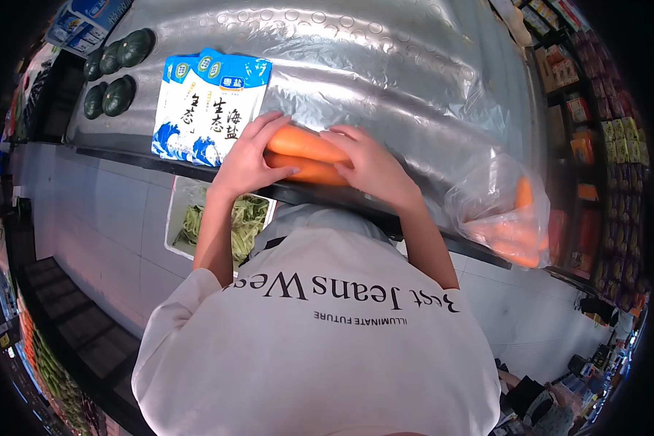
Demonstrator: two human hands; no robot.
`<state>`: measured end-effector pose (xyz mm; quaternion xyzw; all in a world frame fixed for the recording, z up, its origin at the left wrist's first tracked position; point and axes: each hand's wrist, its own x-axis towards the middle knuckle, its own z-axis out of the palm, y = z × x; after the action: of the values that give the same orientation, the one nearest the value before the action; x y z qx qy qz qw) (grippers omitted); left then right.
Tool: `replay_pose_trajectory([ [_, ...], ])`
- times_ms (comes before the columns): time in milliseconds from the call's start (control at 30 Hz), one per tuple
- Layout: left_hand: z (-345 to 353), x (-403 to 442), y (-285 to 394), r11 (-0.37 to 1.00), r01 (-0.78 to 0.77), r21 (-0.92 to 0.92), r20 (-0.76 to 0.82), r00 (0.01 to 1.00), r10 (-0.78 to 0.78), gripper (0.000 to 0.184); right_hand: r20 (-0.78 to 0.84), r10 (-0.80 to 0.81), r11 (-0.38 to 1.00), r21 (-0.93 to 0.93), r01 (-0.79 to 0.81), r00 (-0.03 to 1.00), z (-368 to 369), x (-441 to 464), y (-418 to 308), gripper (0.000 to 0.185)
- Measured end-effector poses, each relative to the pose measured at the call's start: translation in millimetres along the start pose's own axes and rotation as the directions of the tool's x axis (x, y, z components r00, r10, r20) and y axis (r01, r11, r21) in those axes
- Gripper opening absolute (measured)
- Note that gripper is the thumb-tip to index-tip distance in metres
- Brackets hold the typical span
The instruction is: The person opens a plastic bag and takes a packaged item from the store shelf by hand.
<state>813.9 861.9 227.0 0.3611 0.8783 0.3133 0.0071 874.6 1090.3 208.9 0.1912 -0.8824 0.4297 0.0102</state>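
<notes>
Two orange carrots [307, 144] lie side by side at the front edge of the silvery shelf. My left hand [245, 161] wraps round their left ends, thumb on the near carrot and fingers over the far one. At the other ends my right hand [374, 166] grips them the same way. Blue-and-white packets of salt [229, 102] overlap flat on the shelf just beyond my left hand. To the right of my right hand, a clear plastic bag [479, 200] with several carrots in it rests at the shelf's edge.
Several dark green squashes [116, 94] stand at the shelf's far left. Below the edge, a white box [176, 240] holds leafy greens. Packed product racks [610, 145] rise on the right. The shelf's dark front rail [145, 163] runs before me.
</notes>
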Motion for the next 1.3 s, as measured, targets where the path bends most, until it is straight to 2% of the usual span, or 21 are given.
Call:
replay_pose_trajectory([
  [133, -6.1, -0.1, 7.8, 0.995, -0.027, 0.095, 0.038, 0.999, 0.023, 0.072, -0.09, 0.049, 0.996, -0.076, -0.056, 0.995, -14.1, -18.0, 4.4, 0.046],
  [300, -6.7, -0.1, 0.3, 0.998, -0.024, 0.055, 0.082, 0.996, 0.019, 0.074, -0.121, 0.156, 0.974, -0.144, -0.173, 0.98, -31.1, -41.6, 0.1, 0.047],
  [400, -9.1, 5.8, -0.6, 0.997, -0.034, 0.073, 0.128, 0.992, 0.024, 0.074, -0.077, 0.146, 0.984, -0.092, -0.153, 0.986, -30.6, -51.2, 0.7, 0.05],
  [500, -10.1, 6.9, 3.7, 0.999, -0.007, 0.05, 0.127, 0.992, 0.001, 0.078, -0.13, 0.122, 0.993, 0.005, -0.122, 0.984, -20.6, -54.3, 5.2, 0.049],
  [600, -14.0, 4.4, 8.1, 0.988, 0.151, -0.021, 0.134, 0.98, -0.146, 0.079, -0.117, 0.139, 0.989, -0.026, -0.143, 0.983, -13.5, -54.1, 7.0, 0.041],
  [700, -21.9, -2.3, 16.3, 0.964, 0.222, 0.145, 0.009, 0.974, -0.225, 0.069, -0.126, 0.112, 0.991, -0.059, -0.12, 0.986, -5.0, -53.6, 7.9, 0.035],
  [800, -27.6, -8.2, 8.2, 0.91, 0.395, -0.127, -0.035, 0.915, -0.402, 0.058, -0.127, 0.15, 0.987, -0.041, -0.156, 0.981, -3.3, -54.0, 7.1, 0.035],
  [900, -34.6, -11.3, 3.1, 0.858, 0.479, -0.184, 0.031, 0.876, -0.482, 0.051, -0.144, 0.208, 0.969, -0.102, -0.223, 0.968, -1.6, -54.9, 4.2, 0.038],
  [1067, -23.5, -16.7, -4.1, 0.863, 0.495, -0.1, 0.274, 0.848, -0.454, 0.061, -0.226, 0.213, 0.957, -0.148, -0.25, 0.951, 0.3, -53.2, -2.3, 0.046],
  [1167, -19.5, -9.6, 7.0, 0.858, 0.51, -0.055, 0.311, 0.825, -0.471, 0.068, -0.205, 0.239, 0.953, -0.137, -0.269, 0.949, 1.0, -52.2, -2.6, 0.05],
  [1300, -14.2, -7.0, 6.4, 0.849, 0.52, -0.097, 0.273, 0.834, -0.48, 0.075, -0.173, 0.271, 0.945, -0.139, -0.296, 0.947, 1.4, -51.3, -2.4, 0.05],
])
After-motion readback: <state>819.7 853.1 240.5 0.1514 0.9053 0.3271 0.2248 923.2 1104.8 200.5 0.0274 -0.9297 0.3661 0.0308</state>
